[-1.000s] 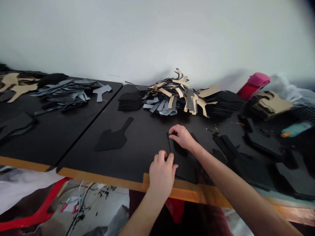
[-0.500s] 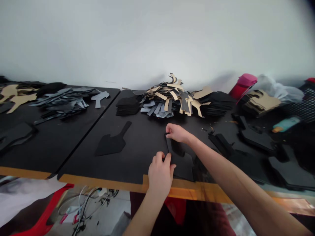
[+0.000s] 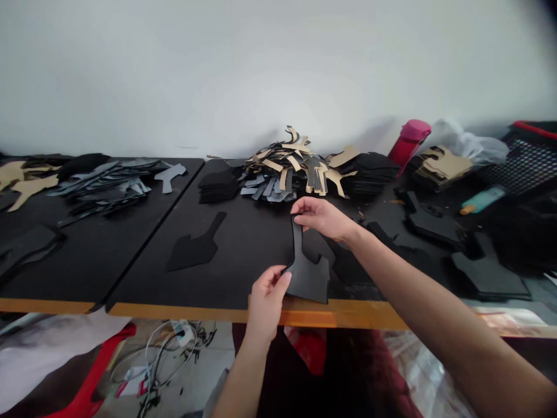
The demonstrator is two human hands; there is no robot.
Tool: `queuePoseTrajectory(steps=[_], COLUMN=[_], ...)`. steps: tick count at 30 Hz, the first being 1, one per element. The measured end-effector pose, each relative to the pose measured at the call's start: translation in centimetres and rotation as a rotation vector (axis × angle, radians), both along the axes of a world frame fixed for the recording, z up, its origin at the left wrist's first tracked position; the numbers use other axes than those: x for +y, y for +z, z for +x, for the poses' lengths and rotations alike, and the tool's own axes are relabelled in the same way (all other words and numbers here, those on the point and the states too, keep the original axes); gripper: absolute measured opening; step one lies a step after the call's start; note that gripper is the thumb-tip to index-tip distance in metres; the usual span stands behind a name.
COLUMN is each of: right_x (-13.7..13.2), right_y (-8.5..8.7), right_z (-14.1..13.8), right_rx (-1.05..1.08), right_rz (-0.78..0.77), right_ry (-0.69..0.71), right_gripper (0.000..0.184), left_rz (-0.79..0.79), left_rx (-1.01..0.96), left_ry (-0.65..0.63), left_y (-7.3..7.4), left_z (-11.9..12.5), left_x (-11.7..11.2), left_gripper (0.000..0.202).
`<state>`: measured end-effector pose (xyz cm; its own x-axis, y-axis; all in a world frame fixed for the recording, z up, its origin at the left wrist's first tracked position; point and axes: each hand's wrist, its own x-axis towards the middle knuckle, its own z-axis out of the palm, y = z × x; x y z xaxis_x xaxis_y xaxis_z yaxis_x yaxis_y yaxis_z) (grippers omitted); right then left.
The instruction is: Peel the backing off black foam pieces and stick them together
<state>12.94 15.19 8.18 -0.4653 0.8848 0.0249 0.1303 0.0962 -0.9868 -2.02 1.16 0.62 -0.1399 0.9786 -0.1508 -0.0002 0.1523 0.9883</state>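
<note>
A black cut-out piece (image 3: 306,271) with a narrow neck and a wide base is held up above the near edge of the black table (image 3: 243,249). My left hand (image 3: 266,297) pinches its lower left corner. My right hand (image 3: 321,217) pinches the top of its narrow neck. Under and behind it lies a stack of similar black pieces (image 3: 348,267). A single black piece of the same shape (image 3: 194,248) lies flat to the left.
A heap of tan, grey and black cut pieces (image 3: 287,171) sits at the back, with a black stack (image 3: 217,186) beside it. Grey strips (image 3: 104,183) lie on the left table. A pink bottle (image 3: 408,139), black stacks (image 3: 483,273) and a mesh basket (image 3: 522,162) crowd the right.
Both hands were pressing on the black piece flat on the stack; now they have lifted it off, right hand raised at the neck, left hand at the corner.
</note>
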Motion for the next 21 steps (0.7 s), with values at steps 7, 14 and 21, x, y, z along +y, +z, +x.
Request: queuePoseTrajectory(steps=[7,14,21], right_x=[-4.8,-10.6,-10.9], right_y=[-1.7,-4.9,-5.7], right_z=[3.6,6.1,7.9], right_rx=[0.005,0.068,-0.054], right_rz=[-0.087,-0.303,-0.154], right_ry=[-0.128,-0.201,-0.404], right_gripper=[0.043,0.036,0.030], left_rz=[-0.002,0.032,-0.066], left_rx=[-0.166,-0.329,-0.350], left_ry=[0.127,0.111,-0.061], left_y=[-0.5,-0.1,-0.5], left_z=[0.5,3.3,5.7], left_x=[-0.6,-0.9,-1.8], left_gripper=[0.034,0.038,0.054])
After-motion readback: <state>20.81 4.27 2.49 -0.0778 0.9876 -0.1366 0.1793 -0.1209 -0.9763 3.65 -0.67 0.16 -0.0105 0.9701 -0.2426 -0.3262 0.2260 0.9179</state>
